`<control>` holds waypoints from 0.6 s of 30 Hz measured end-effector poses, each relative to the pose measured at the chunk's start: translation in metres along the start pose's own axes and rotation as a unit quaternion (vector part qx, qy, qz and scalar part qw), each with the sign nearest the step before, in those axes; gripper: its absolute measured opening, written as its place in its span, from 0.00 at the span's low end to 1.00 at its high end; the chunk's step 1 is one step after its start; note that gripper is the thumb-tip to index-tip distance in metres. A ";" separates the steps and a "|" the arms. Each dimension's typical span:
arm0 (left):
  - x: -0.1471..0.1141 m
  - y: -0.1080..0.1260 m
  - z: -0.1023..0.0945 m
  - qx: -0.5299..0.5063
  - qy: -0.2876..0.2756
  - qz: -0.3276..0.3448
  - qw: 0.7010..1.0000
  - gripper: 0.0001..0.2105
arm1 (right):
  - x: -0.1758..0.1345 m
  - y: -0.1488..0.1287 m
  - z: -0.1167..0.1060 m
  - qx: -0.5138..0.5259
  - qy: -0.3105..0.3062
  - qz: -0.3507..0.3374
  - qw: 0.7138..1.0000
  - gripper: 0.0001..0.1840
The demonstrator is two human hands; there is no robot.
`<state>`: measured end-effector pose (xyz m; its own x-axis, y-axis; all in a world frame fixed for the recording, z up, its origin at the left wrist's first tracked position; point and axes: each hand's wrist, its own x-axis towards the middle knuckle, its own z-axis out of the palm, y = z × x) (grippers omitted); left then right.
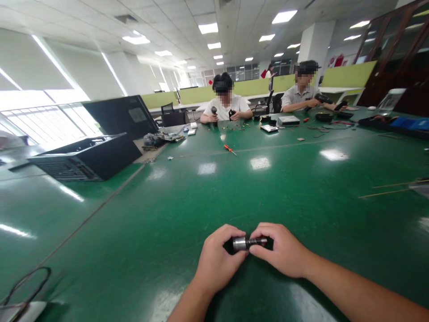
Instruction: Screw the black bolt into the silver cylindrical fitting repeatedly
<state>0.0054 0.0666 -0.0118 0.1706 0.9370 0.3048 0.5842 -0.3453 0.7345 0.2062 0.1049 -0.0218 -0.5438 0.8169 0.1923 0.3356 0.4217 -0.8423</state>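
Note:
Close to the near edge of the green table, both hands meet around a small silver-and-black cylindrical tool [239, 243] lying level between them. My left hand [219, 257] wraps its thick end, with the thumb below and the index finger above. At the other end a thin dark shaft [258, 241] with a bright tip points right. My right hand [283, 250] pinches near the base of that shaft between thumb and index finger. The tool's left end is hidden in the left palm, so its exact kind cannot be told.
An orange-handled screwdriver [228, 148] lies farther up the green table [187, 201]. A black computer case [87, 158] stands at left, a cable [30, 286] at lower left. Across sit two people [231, 105] handling tools among small parts. At right is a black tray [395, 124].

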 end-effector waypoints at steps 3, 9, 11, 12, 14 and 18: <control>0.000 0.001 0.000 -0.006 0.004 0.003 1.000 0.10 | 0.001 0.000 -0.001 0.004 -0.001 0.000 1.000 0.04; 0.000 0.002 -0.001 -0.017 0.010 -0.009 1.000 0.12 | 0.001 0.003 0.000 0.004 0.004 0.004 1.000 0.04; 0.000 0.002 -0.001 -0.017 0.008 -0.011 1.000 0.12 | 0.001 0.003 0.000 0.006 0.006 0.006 1.000 0.05; 0.000 0.002 -0.001 -0.018 0.007 -0.012 1.000 0.12 | 0.001 0.003 0.000 0.007 0.007 0.006 1.000 0.05; 0.001 0.002 -0.001 -0.021 0.004 -0.012 1.000 0.12 | 0.001 0.003 0.000 0.008 0.009 0.007 1.000 0.05; 0.002 0.002 -0.001 -0.030 0.007 -0.017 0.999 0.13 | 0.000 0.001 -0.001 0.006 0.014 0.011 1.000 0.04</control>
<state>0.0060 0.0673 -0.0091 0.1403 0.9478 0.2863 0.5414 -0.3155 0.7793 0.2076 0.1057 -0.0223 -0.5149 0.8365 0.1875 0.3374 0.3988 -0.8527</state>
